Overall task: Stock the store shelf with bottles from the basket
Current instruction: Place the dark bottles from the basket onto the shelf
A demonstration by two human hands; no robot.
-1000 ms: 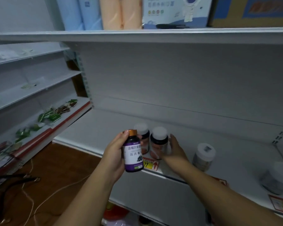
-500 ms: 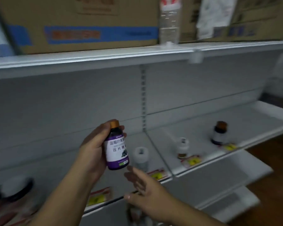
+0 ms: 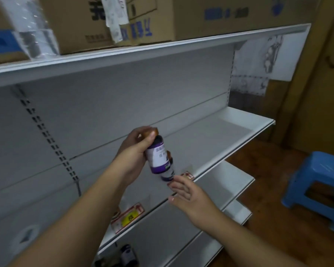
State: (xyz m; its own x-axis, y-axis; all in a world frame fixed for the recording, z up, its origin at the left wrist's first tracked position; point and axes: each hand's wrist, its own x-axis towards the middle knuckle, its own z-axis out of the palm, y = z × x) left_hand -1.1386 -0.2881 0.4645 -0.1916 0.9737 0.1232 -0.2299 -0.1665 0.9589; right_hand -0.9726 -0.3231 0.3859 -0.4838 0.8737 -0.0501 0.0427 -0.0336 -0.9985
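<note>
My left hand grips a dark bottle with an orange cap and a purple-and-white label, holding it by the cap end above the white shelf. Right behind it, a second similar bottle stands on the shelf near the front edge, mostly hidden. My right hand hovers just below and right of both bottles, fingers apart, holding nothing. The basket is out of view.
Cardboard boxes and a clear plastic bottle sit on the shelf above. Price tags line the shelf's front edge. A white-capped bottle shows at lower left. A blue plastic stool stands on the wooden floor at right.
The view has swung right along the shelving. My left hand carried the bottle over to the standing bottle and shifted its grip toward the cap. My right hand followed, still holding nothing.
</note>
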